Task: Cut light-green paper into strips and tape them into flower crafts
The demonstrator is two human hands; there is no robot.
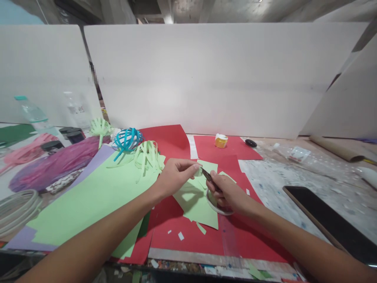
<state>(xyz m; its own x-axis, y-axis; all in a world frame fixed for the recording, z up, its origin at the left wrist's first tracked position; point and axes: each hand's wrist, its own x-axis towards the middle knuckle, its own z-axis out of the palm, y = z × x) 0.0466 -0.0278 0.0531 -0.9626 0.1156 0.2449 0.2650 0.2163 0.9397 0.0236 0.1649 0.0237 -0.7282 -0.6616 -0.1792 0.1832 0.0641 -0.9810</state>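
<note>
In the head view, my left hand (176, 176) pinches a small pale-green paper piece (199, 171) between thumb and fingertips. My right hand (226, 190) is closed around a slim dark pointed tool (207, 175), its tip touching or very near that piece; its exact kind is unclear. Both hands are above a light-green paper sheet (197, 208) with cut edges, lying on red paper (171, 239). Partly covered by my right hand, a whitish ring (225, 212) like a tape roll rests on the sheet. A narrow green scrap (201, 228) and white bits lie nearer me.
Left are a large green sheet (97, 200), green paper strips (148, 155), a blue strip ball (128, 140), a purple plastic bag (59, 165) and coiled tubing (19, 210). Right are a phone (321, 220) and plastic bottle (294, 153). Behind stand a yellow-white tub (221, 141) and white panel (212, 78).
</note>
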